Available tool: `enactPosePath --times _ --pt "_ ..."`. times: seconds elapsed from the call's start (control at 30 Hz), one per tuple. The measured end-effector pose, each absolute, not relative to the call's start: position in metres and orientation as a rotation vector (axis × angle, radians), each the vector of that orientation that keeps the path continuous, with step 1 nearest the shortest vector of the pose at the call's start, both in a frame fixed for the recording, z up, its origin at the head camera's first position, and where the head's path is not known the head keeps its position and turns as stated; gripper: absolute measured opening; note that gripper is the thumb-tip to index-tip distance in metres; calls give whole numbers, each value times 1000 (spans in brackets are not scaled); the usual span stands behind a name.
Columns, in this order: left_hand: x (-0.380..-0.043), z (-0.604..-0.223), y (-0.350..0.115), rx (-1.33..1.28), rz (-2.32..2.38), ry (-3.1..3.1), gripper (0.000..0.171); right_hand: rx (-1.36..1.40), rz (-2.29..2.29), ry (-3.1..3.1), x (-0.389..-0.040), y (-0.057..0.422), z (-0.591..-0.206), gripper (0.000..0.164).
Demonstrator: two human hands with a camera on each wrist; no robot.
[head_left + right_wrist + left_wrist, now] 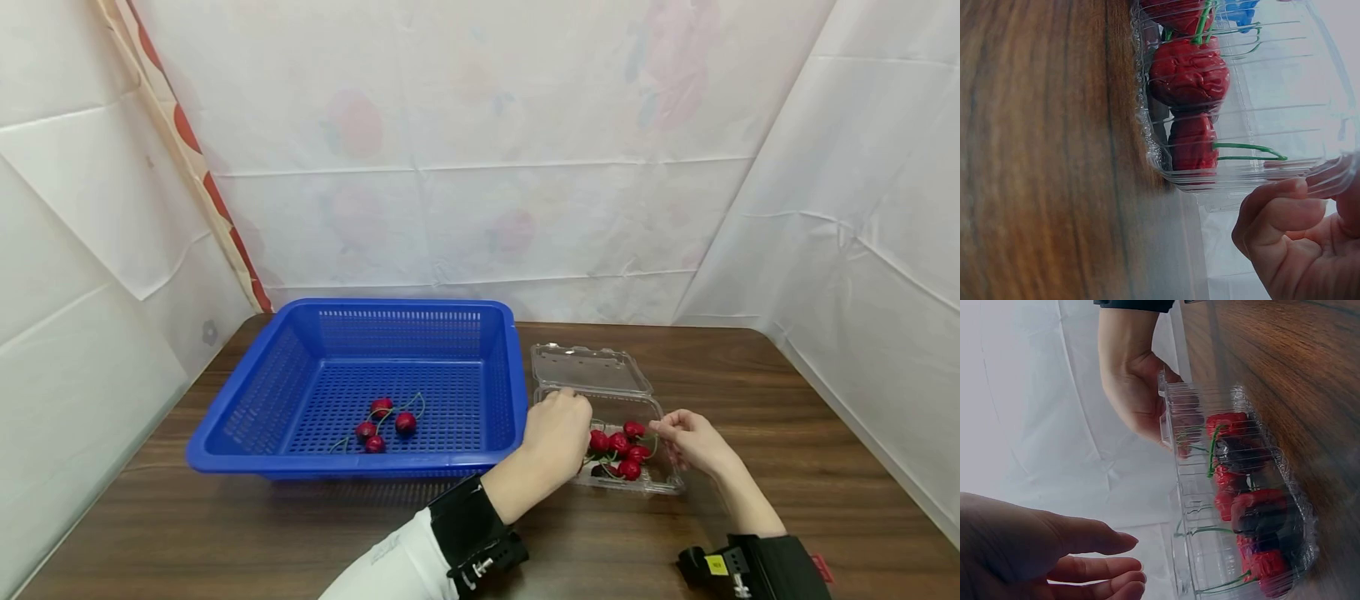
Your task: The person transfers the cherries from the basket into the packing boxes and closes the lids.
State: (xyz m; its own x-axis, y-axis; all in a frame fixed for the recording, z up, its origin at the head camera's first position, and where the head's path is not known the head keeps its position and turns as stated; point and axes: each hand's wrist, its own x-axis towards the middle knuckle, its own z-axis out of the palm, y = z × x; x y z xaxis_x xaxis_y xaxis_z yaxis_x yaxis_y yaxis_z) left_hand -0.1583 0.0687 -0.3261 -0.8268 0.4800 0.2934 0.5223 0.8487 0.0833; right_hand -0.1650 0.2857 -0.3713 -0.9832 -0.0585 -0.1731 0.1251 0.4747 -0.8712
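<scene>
The cherries are split between two containers on the counter [637,546], so the work looks partway through. Four red cherries [406,423] lie near the front of the blue basket [450,461], stems attached, with much bare mesh around them. Just right of it, the clear box [615,408] holds a cluster of red and dark cherries [628,470], bunched toward its near side. The right hand [692,442] pinches the rim on the box's right side between thumb and fingers. The left hand [558,429] is over the box's left side; the left wrist view shows its thumb and slightly bent fingers apart, with nothing visible between them. Closing the box is not yet done: its lid [588,371] is folded back on the far side. The four in the basket lie loose, with no hand near them.
</scene>
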Motion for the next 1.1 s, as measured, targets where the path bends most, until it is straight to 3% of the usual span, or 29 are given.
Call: enactPosePath --times 1.1 --pt "-161 -308 11 -560 -493 -2639 12 74 -1528 2515 -166 287 -369 22"
